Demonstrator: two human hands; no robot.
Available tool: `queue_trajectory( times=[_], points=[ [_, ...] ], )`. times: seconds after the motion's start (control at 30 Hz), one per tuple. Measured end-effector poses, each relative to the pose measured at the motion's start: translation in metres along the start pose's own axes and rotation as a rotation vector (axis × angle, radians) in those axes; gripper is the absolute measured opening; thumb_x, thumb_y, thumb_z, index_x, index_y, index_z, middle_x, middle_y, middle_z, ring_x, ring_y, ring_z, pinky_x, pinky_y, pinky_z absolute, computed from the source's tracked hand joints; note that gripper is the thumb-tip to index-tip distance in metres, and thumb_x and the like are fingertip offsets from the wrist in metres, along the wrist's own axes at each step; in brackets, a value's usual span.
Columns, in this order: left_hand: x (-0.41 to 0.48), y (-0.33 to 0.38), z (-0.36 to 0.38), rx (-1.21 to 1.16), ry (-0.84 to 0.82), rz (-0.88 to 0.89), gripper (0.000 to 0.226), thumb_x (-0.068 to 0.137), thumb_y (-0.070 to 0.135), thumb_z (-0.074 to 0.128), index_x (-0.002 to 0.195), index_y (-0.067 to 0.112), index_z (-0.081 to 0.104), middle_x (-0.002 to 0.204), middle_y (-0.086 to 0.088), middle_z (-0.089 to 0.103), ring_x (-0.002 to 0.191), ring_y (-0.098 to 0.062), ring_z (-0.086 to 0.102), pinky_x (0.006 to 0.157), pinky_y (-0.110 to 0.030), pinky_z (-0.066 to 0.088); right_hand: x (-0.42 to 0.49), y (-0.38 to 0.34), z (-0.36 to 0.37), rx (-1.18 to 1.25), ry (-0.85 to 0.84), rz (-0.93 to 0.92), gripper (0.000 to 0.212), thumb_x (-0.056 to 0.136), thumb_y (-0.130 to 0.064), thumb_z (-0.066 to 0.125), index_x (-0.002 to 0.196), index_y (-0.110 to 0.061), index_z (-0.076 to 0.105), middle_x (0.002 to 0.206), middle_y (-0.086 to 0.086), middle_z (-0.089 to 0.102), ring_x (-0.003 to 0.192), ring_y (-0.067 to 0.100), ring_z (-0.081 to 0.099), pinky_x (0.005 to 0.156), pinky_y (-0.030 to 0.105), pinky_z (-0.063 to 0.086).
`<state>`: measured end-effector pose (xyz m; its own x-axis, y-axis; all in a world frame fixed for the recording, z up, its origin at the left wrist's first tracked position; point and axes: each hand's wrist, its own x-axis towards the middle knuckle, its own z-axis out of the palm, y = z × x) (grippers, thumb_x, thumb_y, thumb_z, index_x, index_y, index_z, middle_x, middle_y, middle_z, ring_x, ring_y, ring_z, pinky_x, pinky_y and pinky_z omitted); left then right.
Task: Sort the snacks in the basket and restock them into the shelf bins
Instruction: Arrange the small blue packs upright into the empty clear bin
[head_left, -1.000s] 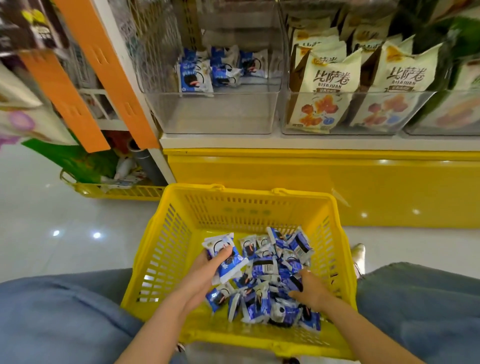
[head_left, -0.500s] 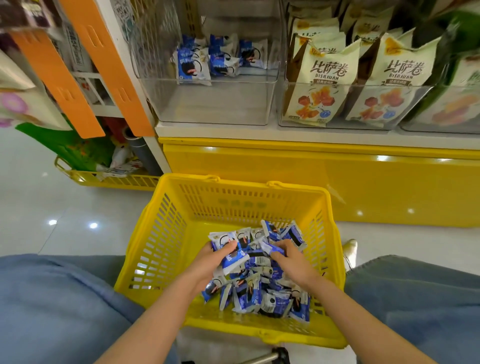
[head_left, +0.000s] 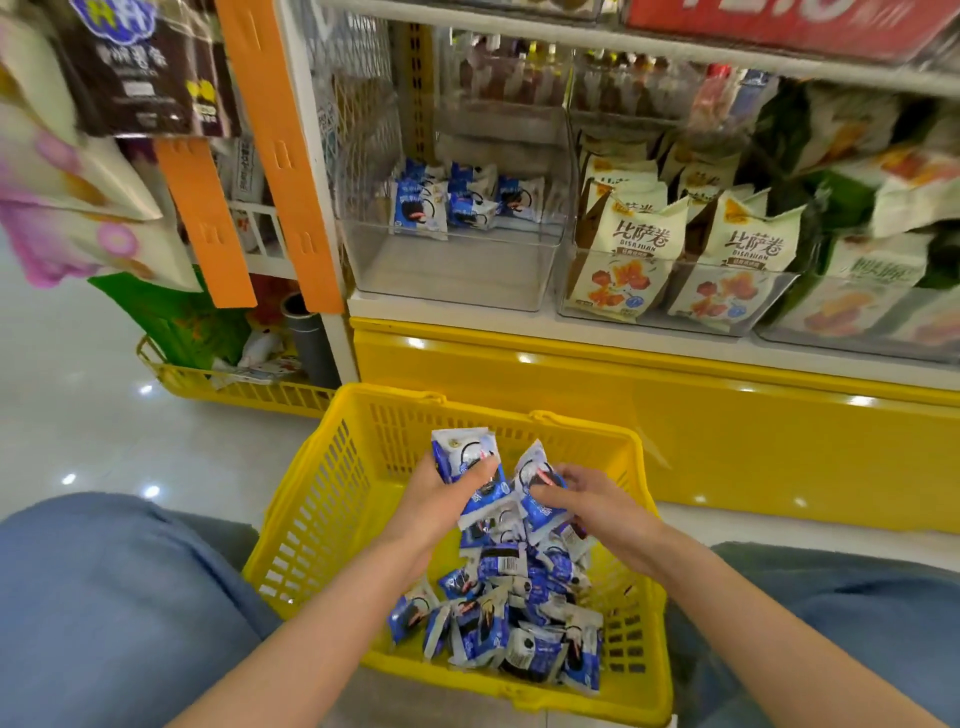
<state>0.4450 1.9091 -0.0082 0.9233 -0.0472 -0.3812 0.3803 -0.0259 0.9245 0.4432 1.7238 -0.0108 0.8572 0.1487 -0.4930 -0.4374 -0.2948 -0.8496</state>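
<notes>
Above a yellow basket (head_left: 332, 499) on the shop floor, between two denim-clad legs (head_left: 104, 597): both hands, raised clear of the snack pile since a second ago, no longer digging among it. By judgement, gathering done for this handful, carry to the shelf due next.

At left, left hand (head_left: 434, 501), fingers (head_left: 480, 467) curled tight round the left-hand packets (head_left: 460, 449), a small upright blue-and-white stack, thumb across the front. Just to the right, nearly touching, right hand (head_left: 602, 501), fingers (head_left: 553, 499) pinched on the right-hand packets (head_left: 535, 470), tilted, one corner up. Exact count in either grip hard to tell.

Below the fingers and nearer the body, loose pile (head_left: 514, 618) of the same packets across the basket floor, many left; restocking far from finished.

Up and ahead of the fingers, well apart from them, a clear shelf bin (head_left: 452, 275), mostly bare at the front, a few matching blue packets (head_left: 441, 205) standing at its back: likely home for both handfuls. Right of that bin, beyond the right fingers, a neighbouring bin of cream bags (head_left: 639, 244) with orange print, already well filled, not a match.
</notes>
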Motion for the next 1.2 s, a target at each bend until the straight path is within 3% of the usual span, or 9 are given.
queue_trajectory(
  times=[0.13, 0.3, 0.47, 0.53, 0.7, 0.83, 0.93, 1.03, 1.2],
  points=[
    [-0.002, 0.047, -0.013, 0.055, 0.004, 0.179, 0.040, 0.082, 0.035, 0.065, 0.118, 0.028, 0.048, 0.108, 0.010, 0.060, 0.103, -0.008, 0.058, 0.083, -0.023, 0.046, -0.007, -0.036, -0.010, -0.123, -0.008, -0.106, 0.045, 0.083, -0.019, 0.069, 0.121, -0.022, 0.047, 0.109, -0.008, 0.063, 0.095, 0.003, 0.062, 0.071, 0.015, 0.051],
    [0.007, 0.106, -0.036, 0.103, 0.011, 0.317, 0.031, 0.084, 0.034, 0.063, 0.109, 0.032, 0.046, 0.099, 0.017, 0.058, 0.085, 0.006, 0.056, 0.055, -0.004, 0.045, -0.010, -0.089, -0.020, -0.189, 0.071, -0.244, 0.025, 0.080, -0.016, 0.071, 0.102, -0.025, 0.062, 0.100, 0.001, 0.068, 0.089, 0.007, 0.064, 0.070, 0.016, 0.052],
    [0.024, 0.137, -0.058, 0.107, 0.043, 0.379, 0.032, 0.085, 0.035, 0.061, 0.114, 0.032, 0.046, 0.111, 0.011, 0.057, 0.093, 0.000, 0.056, 0.067, -0.010, 0.042, 0.006, -0.148, -0.025, -0.247, 0.192, -0.350, 0.024, 0.078, -0.019, 0.074, 0.095, -0.020, 0.059, 0.092, 0.002, 0.068, 0.073, 0.005, 0.065, 0.056, 0.015, 0.050],
    [0.033, 0.145, -0.066, 0.080, 0.070, 0.391, 0.035, 0.085, 0.035, 0.061, 0.117, 0.029, 0.048, 0.112, 0.010, 0.058, 0.094, 0.000, 0.057, 0.075, -0.015, 0.044, 0.018, -0.168, -0.027, -0.224, 0.192, -0.343, 0.035, 0.078, -0.015, 0.074, 0.106, -0.010, 0.053, 0.104, 0.011, 0.066, 0.074, 0.008, 0.068, 0.054, 0.016, 0.051],
    [0.056, 0.166, -0.087, 0.031, 0.077, 0.409, 0.045, 0.085, 0.033, 0.061, 0.127, 0.025, 0.047, 0.116, 0.008, 0.058, 0.104, -0.007, 0.056, 0.075, -0.015, 0.044, 0.047, -0.223, -0.031, -0.334, 0.359, -0.458, 0.051, 0.081, -0.026, 0.069, 0.127, -0.021, 0.047, 0.124, 0.004, 0.055, 0.107, 0.017, 0.058, 0.086, 0.035, 0.053],
    [0.072, 0.177, -0.103, -0.064, 0.136, 0.407, 0.047, 0.084, 0.036, 0.063, 0.127, 0.026, 0.048, 0.121, 0.004, 0.060, 0.110, -0.012, 0.058, 0.090, -0.030, 0.049, 0.091, -0.262, -0.031, -0.381, 0.542, -0.545, 0.039, 0.082, -0.031, 0.069, 0.117, -0.018, 0.058, 0.102, 0.002, 0.065, 0.079, 0.009, 0.060, 0.060, 0.018, 0.043],
    [0.081, 0.178, -0.111, -0.126, 0.131, 0.407, 0.045, 0.084, 0.036, 0.063, 0.125, 0.030, 0.047, 0.120, 0.006, 0.060, 0.107, -0.010, 0.059, 0.082, -0.025, 0.051, 0.135, -0.277, -0.031, -0.513, 0.623, -0.474, 0.043, 0.079, -0.028, 0.073, 0.117, -0.014, 0.058, 0.100, 0.002, 0.060, 0.075, 0.011, 0.057, 0.056, 0.016, 0.040],
    [0.088, 0.179, -0.115, -0.150, 0.122, 0.413, 0.042, 0.083, 0.037, 0.063, 0.122, 0.033, 0.048, 0.112, 0.010, 0.060, 0.099, -0.005, 0.060, 0.067, -0.016, 0.050, 0.178, -0.279, -0.032, -0.726, 0.585, -0.426, 0.043, 0.078, -0.022, 0.075, 0.114, -0.008, 0.057, 0.108, 0.007, 0.058, 0.091, 0.016, 0.054, 0.070, 0.019, 0.042],
    [0.099, 0.181, -0.131, -0.179, 0.113, 0.426, 0.026, 0.081, 0.039, 0.063, 0.101, 0.043, 0.048, 0.094, 0.024, 0.059, 0.082, 0.007, 0.061, 0.052, -0.007, 0.048, 0.226, -0.280, -0.037, -1.059, 0.281, -0.221, 0.048, 0.083, -0.015, 0.069, 0.126, -0.004, 0.051, 0.130, 0.014, 0.053, 0.119, 0.026, 0.050, 0.098, 0.032, 0.040]
  ],
)
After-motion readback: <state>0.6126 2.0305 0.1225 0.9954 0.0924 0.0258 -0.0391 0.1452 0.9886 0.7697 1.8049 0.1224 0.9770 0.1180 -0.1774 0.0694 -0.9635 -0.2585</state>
